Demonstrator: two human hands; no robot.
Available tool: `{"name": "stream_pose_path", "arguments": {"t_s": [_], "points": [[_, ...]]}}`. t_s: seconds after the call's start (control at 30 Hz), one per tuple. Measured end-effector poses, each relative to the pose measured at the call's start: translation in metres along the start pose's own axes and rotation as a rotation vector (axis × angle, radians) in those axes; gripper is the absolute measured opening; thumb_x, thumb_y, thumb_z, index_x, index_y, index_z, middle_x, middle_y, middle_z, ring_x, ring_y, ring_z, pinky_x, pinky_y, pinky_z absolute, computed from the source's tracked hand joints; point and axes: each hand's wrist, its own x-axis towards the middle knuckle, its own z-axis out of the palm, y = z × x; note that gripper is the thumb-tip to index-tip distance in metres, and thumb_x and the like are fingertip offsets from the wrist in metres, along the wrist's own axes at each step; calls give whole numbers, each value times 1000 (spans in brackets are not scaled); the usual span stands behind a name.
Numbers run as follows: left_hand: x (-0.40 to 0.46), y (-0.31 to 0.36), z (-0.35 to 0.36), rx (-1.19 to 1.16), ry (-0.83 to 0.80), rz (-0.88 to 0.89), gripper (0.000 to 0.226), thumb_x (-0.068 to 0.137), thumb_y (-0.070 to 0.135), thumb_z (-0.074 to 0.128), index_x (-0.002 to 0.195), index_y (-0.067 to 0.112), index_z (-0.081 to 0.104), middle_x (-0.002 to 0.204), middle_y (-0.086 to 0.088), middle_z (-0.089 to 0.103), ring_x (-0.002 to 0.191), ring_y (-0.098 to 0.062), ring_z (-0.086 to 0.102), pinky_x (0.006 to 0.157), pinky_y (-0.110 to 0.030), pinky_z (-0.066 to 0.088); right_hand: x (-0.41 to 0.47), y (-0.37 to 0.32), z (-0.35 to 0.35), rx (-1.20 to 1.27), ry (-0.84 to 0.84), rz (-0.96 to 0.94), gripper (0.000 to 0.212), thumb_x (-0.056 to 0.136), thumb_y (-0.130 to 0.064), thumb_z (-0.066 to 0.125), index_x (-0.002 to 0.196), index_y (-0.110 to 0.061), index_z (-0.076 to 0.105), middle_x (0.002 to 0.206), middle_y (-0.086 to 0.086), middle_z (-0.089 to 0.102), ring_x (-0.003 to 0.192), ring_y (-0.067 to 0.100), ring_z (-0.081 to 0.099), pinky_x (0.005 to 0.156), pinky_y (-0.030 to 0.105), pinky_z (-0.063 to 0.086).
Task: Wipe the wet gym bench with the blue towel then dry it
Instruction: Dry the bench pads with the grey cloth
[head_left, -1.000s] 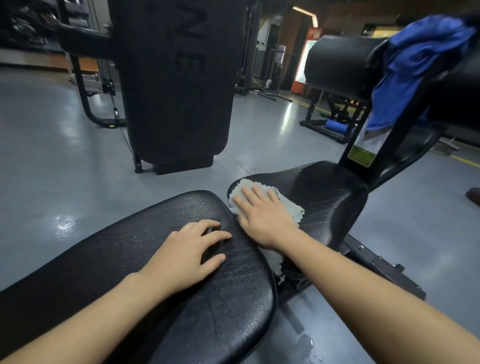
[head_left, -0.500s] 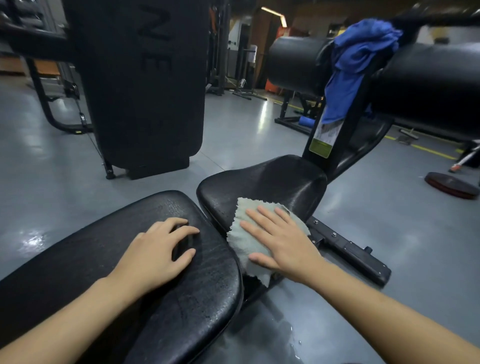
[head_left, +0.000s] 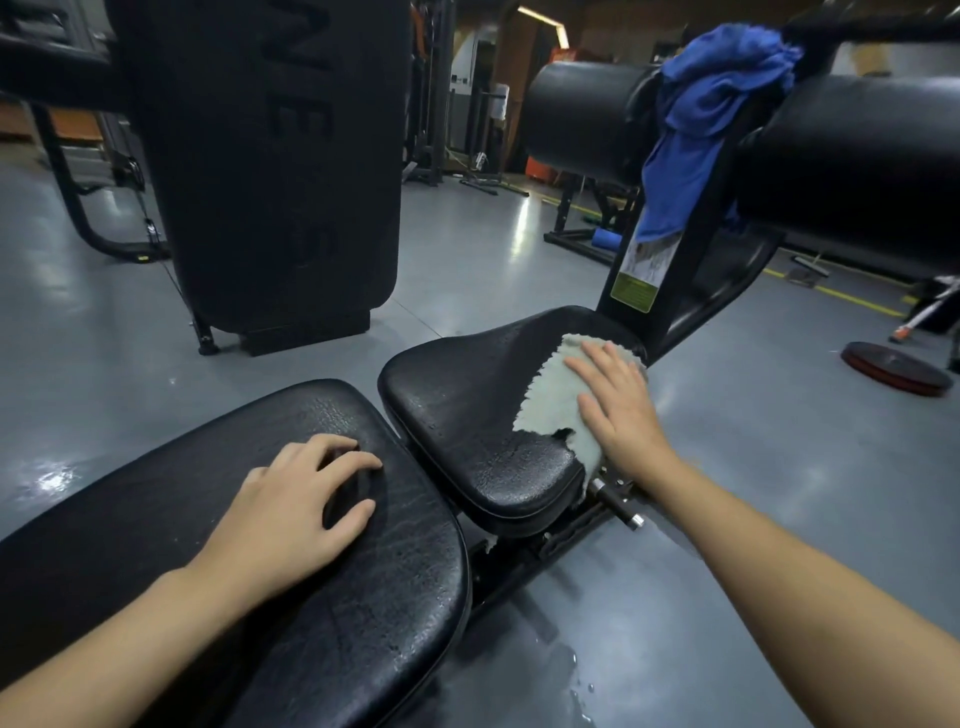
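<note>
The black gym bench has a long back pad (head_left: 291, 571) near me and a smaller seat pad (head_left: 467, 395) beyond it, both dotted with water drops. My right hand (head_left: 618, 410) lies flat, fingers straight, pressing a pale grey-green cloth (head_left: 550, 400) onto the seat pad's right side. My left hand (head_left: 296, 509) rests on the back pad with fingertips bent against the surface, holding nothing. A blue towel (head_left: 696, 119) hangs over the bench's upright post between two black roller pads.
Black roller pads (head_left: 587, 119) jut out at the upper right. A tall black machine (head_left: 270, 156) stands on the grey floor at the upper left. A weight plate (head_left: 896, 369) lies on the floor at right. Water has pooled on the floor (head_left: 571, 670) under the bench.
My right hand slid the pale cloth from the seat pad's near edge up to its far right side. The left hand stayed on the back pad.
</note>
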Motion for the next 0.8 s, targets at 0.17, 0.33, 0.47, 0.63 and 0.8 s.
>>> {"name": "stream_pose_path", "arguments": {"t_s": [0.17, 0.33, 0.47, 0.63, 0.8], "points": [[0, 0, 0, 7, -11, -2, 52, 82, 68, 31, 128, 50, 49, 135, 24, 42, 121, -8, 44, 91, -41, 47, 40, 27, -14, 18, -39, 260, 54, 102, -51, 28, 151, -31, 34, 165, -3, 18, 152, 21, 13, 122, 46, 14], [1, 0, -2, 1, -15, -4, 50, 82, 68, 32, 126, 51, 49, 134, 24, 42, 121, -8, 43, 91, -40, 45, 50, 22, -14, 178, -29, 469, 58, 101, -52, 32, 155, -32, 24, 161, 1, 18, 144, 27, 30, 114, 43, 28], [5, 0, -3, 24, -66, 2, 54, 80, 71, 26, 128, 52, 43, 135, 25, 35, 124, -7, 36, 91, -37, 42, 25, -14, -1, 277, 99, 576, 60, 104, -43, 33, 159, -31, 13, 168, 2, -4, 153, 23, 6, 121, 42, 13], [7, 1, -7, 27, -111, 1, 62, 76, 73, 18, 130, 51, 40, 137, 24, 32, 129, -9, 31, 95, -39, 42, -14, -68, 8, 305, 17, 626, 65, 104, -40, 37, 160, -27, 6, 166, 4, -22, 152, 22, -21, 122, 44, -2], [3, 3, -7, 10, -107, -8, 63, 76, 72, 17, 131, 50, 41, 138, 22, 33, 130, -9, 31, 94, -40, 41, -63, -130, 29, 244, 46, 533, 74, 98, -38, 49, 161, -26, 10, 167, 5, -16, 150, 18, -26, 122, 38, -5]]}}
